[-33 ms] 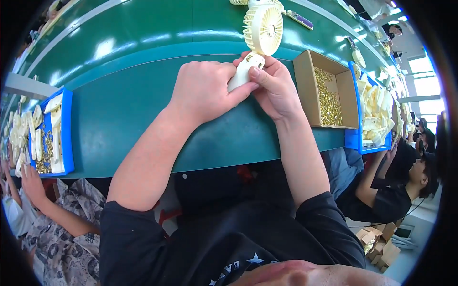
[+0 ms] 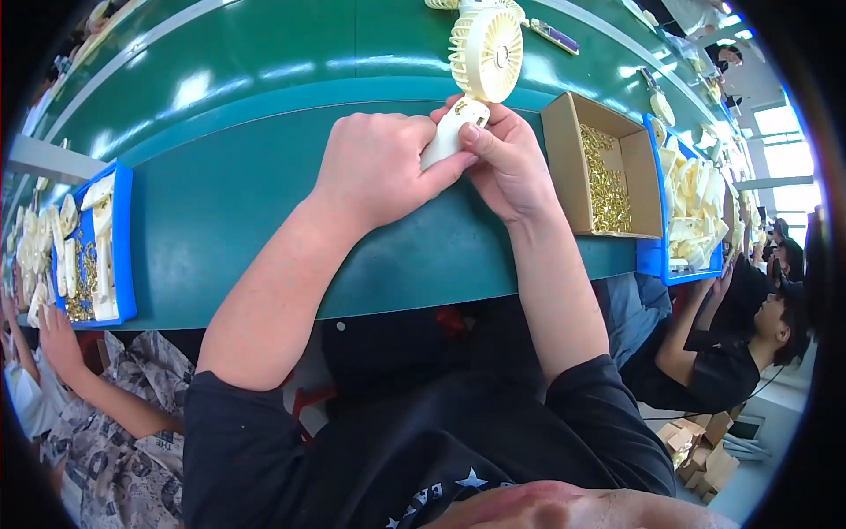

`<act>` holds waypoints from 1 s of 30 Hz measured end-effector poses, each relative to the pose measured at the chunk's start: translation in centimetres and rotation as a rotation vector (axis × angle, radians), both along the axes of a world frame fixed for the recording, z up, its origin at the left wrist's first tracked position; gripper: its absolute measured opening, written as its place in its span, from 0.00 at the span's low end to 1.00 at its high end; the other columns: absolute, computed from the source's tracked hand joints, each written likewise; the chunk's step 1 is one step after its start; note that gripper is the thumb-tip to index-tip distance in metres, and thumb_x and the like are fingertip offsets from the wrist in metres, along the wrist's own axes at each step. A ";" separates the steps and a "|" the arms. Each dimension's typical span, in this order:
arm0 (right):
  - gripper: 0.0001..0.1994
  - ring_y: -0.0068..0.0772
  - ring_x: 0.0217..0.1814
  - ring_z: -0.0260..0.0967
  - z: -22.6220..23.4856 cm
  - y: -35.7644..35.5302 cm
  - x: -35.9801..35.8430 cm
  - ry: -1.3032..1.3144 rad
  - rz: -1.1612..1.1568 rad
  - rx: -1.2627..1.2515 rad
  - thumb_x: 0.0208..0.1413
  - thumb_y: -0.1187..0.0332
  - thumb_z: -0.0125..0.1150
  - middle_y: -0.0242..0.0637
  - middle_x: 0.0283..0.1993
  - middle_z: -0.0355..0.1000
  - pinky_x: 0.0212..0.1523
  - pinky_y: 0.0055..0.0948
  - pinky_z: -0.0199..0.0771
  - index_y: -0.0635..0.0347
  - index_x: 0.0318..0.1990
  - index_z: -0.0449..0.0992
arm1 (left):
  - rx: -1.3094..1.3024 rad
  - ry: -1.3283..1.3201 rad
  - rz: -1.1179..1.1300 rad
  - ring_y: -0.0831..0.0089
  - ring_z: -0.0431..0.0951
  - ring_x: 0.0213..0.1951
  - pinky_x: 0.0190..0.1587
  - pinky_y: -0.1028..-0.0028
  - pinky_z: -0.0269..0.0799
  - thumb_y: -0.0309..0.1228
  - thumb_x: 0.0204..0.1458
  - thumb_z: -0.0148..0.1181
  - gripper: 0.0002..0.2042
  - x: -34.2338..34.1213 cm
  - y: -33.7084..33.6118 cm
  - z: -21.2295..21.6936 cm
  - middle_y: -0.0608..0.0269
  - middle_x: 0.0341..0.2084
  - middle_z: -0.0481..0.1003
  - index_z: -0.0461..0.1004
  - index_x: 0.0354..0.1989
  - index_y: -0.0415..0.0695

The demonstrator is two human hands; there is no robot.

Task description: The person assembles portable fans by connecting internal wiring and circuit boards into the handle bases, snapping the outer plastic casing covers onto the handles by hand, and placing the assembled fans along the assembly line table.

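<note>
Above the middle of the bench I hold a cream handheld fan in both hands. Its round caged head stands just beyond the handle's far end; the join itself is hard to make out. My left hand is closed round the lower handle in a fist, its thumb reaching toward my right fingers. My right hand grips the handle's upper right side, thumb on the near face and fingers behind. Small openings show near the handle's tip. The handle's lower end is hidden inside my left fist.
To the right stands a cardboard box of small brass-coloured parts, beside a blue bin of cream plastic pieces. Another blue bin sits at left, near a co-worker's hand. A purple-and-white item lies on the green surface beyond.
</note>
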State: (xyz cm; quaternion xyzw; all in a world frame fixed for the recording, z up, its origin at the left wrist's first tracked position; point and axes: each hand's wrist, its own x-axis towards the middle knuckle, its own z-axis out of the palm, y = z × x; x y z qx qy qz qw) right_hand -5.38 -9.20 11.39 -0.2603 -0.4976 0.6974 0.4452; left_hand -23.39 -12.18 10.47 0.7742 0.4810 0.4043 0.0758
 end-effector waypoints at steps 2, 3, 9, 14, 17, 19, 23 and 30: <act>0.21 0.33 0.51 0.75 -0.3 0.0 -0.3 -0.016 0.002 0.000 0.56 0.67 0.69 0.44 0.49 0.77 0.55 0.33 0.75 0.67 0.54 0.72 | 0.033 -0.018 -0.021 0.58 0.75 0.19 0.23 0.65 0.68 0.50 0.51 0.65 0.20 -0.4 0.0 -0.4 0.57 0.15 0.75 0.79 0.23 0.44; 0.21 0.33 0.50 0.75 -0.4 0.1 -0.5 -0.030 0.002 0.001 0.56 0.67 0.69 0.44 0.49 0.77 0.55 0.33 0.76 0.68 0.53 0.72 | 0.036 -0.018 -0.023 0.58 0.75 0.18 0.23 0.65 0.67 0.50 0.51 0.65 0.20 -0.5 -0.1 -0.5 0.57 0.15 0.75 0.79 0.23 0.43; 0.19 0.32 0.51 0.75 0.1 0.1 -0.2 -0.078 -0.046 -0.024 0.60 0.66 0.65 0.43 0.49 0.76 0.55 0.33 0.75 0.68 0.54 0.72 | -0.039 -0.091 -0.016 0.56 0.77 0.19 0.22 0.62 0.70 0.52 0.53 0.62 0.24 0.4 0.1 -0.2 0.54 0.15 0.75 0.77 0.19 0.40; 0.16 0.29 0.53 0.73 1.6 -0.4 -0.4 0.047 -0.152 -0.060 0.66 0.66 0.56 0.43 0.52 0.75 0.57 0.31 0.73 0.68 0.56 0.71 | -0.182 -0.249 -0.019 0.63 0.79 0.22 0.27 0.66 0.72 0.52 0.59 0.57 0.25 2.4 1.3 0.2 0.57 0.18 0.78 0.79 0.25 0.39; 0.18 0.24 0.53 0.72 2.0 -1.1 0.7 -0.337 -0.276 0.263 0.63 0.70 0.61 0.39 0.53 0.74 0.54 0.26 0.73 0.69 0.58 0.72 | -0.377 -0.818 -0.190 0.76 0.75 0.40 0.44 0.74 0.72 0.45 0.68 0.47 0.20 3.4 1.8 0.4 0.61 0.37 0.79 0.76 0.48 0.39; 0.18 0.25 0.51 0.73 2.4 -1.2 1.3 -0.365 -0.363 0.354 0.60 0.70 0.64 0.37 0.51 0.75 0.51 0.25 0.74 0.68 0.56 0.74 | -0.315 -0.828 -0.197 0.74 0.75 0.44 0.48 0.72 0.71 0.44 0.68 0.47 0.19 4.7 2.1 0.5 0.58 0.42 0.77 0.73 0.52 0.40; 0.18 0.26 0.44 0.75 3.0 -1.3 2.8 -0.543 -0.507 0.601 0.53 0.70 0.71 0.34 0.44 0.76 0.42 0.26 0.76 0.65 0.52 0.79 | -0.573 -1.325 -0.614 0.64 0.71 0.56 0.58 0.63 0.70 0.42 0.68 0.49 0.20 6.2 3.1 1.9 0.52 0.53 0.71 0.64 0.61 0.42; 0.17 0.33 0.40 0.74 2.1 -1.0 3.1 -0.594 -0.649 0.794 0.50 0.68 0.72 0.39 0.39 0.75 0.39 0.29 0.76 0.62 0.48 0.81 | -0.674 -1.565 -0.854 0.56 0.67 0.62 0.64 0.54 0.66 0.45 0.64 0.54 0.22 7.4 4.2 0.7 0.56 0.52 0.71 0.66 0.58 0.42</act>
